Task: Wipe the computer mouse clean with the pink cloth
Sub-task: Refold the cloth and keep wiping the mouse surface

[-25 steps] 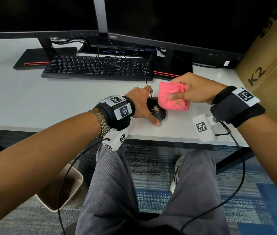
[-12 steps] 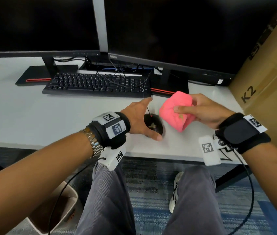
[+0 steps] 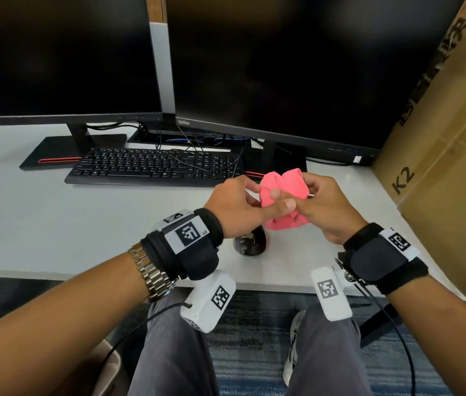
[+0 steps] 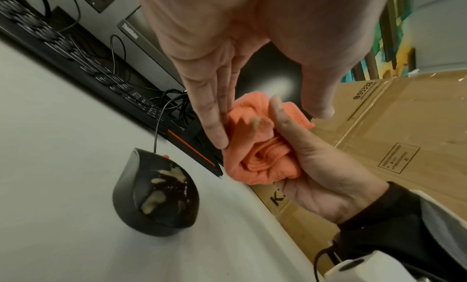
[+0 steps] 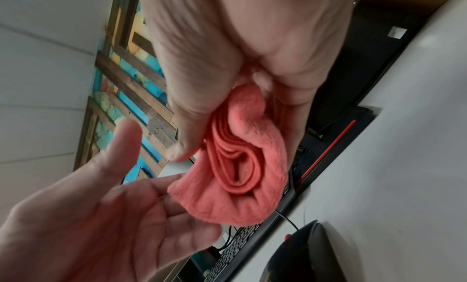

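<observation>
The black wired mouse (image 3: 250,244) (image 4: 156,192) (image 5: 303,254) lies on the white desk (image 3: 111,224) near its front edge. Beige and glossy smears show on its top in the left wrist view. Above it my right hand (image 3: 310,192) (image 4: 316,166) grips the bunched pink cloth (image 3: 284,184) (image 4: 262,154) (image 5: 242,166) between thumb and fingers. My left hand (image 3: 247,195) (image 5: 113,206) is off the mouse; its straight fingers (image 4: 215,116) touch the cloth's left side and its thumb lies along the front.
A black keyboard (image 3: 151,167) sits behind the mouse, below two dark monitors (image 3: 268,67). A monitor base with a red stripe (image 3: 254,174) lies just behind the hands. A large cardboard box (image 3: 440,167) stands at the desk's right end. Cables trail behind the keyboard.
My left hand let go of the mouse and rose to the cloth. My right hand lifted the cloth off the mouse and holds it higher. The mouse stays on the desk.
</observation>
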The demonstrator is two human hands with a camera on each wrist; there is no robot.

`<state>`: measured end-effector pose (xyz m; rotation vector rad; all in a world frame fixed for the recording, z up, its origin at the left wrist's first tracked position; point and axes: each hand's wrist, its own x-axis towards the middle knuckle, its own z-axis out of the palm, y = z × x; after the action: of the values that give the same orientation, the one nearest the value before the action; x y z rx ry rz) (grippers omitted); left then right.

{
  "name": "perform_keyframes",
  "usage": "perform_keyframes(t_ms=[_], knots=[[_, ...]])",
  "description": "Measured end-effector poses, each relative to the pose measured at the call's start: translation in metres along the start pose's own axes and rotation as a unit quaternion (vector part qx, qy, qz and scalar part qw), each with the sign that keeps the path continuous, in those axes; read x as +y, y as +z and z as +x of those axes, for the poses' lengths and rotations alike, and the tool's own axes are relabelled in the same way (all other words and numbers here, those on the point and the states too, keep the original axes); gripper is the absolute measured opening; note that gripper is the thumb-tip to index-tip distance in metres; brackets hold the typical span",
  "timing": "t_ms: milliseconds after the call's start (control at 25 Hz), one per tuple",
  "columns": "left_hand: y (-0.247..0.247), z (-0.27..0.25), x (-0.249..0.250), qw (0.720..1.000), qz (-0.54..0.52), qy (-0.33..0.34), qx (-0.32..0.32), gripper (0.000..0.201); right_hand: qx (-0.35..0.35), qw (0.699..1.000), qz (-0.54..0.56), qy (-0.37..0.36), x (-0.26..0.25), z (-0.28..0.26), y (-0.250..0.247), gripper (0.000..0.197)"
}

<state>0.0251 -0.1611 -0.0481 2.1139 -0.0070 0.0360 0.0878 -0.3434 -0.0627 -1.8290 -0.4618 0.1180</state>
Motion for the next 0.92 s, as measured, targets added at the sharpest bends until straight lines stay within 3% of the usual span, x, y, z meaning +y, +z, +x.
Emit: perform_keyframes(t_ms=[120,320,480,720,840,920], knots=[[-0.001,0.001,0.001,1.000,0.012,-0.004,0.014,0.093,-0.010,1.000,0.010,-0.023,-0.004,-0.002,0.001,0.060],[0.000,0.001,0.000,0.999,0.022,-0.019,0.042,0.077,-0.012,0.999,0.009,-0.047,-0.003,-0.004,0.003,0.052],[0.002,0.004,0.000,0.995,-0.057,-0.047,0.065,0.083,-0.001,0.998,-0.006,-0.062,-0.002,-0.004,0.005,0.046],[-0.006,0.008,-0.009,0.994,-0.048,-0.045,0.090,0.045,-0.022,0.998,0.047,-0.046,0.002,-0.001,0.001,0.039],[-0.016,0.011,-0.021,0.994,-0.061,-0.051,0.075,0.043,-0.029,0.992,0.120,-0.005,0.003,-0.001,-0.011,0.050],[-0.022,0.011,-0.025,0.993,-0.095,-0.042,0.061,0.025,-0.062,0.986,0.154,0.013,0.004,-0.001,-0.022,0.062]])
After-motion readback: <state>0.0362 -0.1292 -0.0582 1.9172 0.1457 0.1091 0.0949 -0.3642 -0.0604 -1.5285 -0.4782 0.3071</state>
